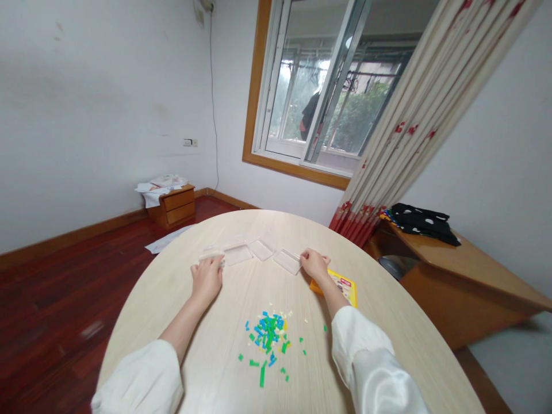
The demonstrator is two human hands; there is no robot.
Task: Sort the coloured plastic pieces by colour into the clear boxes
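Note:
Several clear plastic boxes stand in a shallow arc across the far half of the round table point(215, 368). My left hand point(207, 280) has its fingers closed on the near edge of the leftmost clear box point(210, 251), which they partly cover. At the other end, my right hand point(314, 264) pinches the right edge of another clear box point(286, 262). Between these two lie more boxes, one a clear box point(238, 255) and one a tilted clear box point(261, 249). Closer to me is a loose pile of small green, blue, yellow and cream building bricks point(269, 332).
A yellow package point(350, 290) with a printed top lies partly behind my right forearm. Right of the table stands a wooden desk point(483, 270) with folded dark cloth point(425, 223). A small drawer cabinet point(176, 206) is at the back left. Someone's dark-clothed figure point(309, 115) shows through the window.

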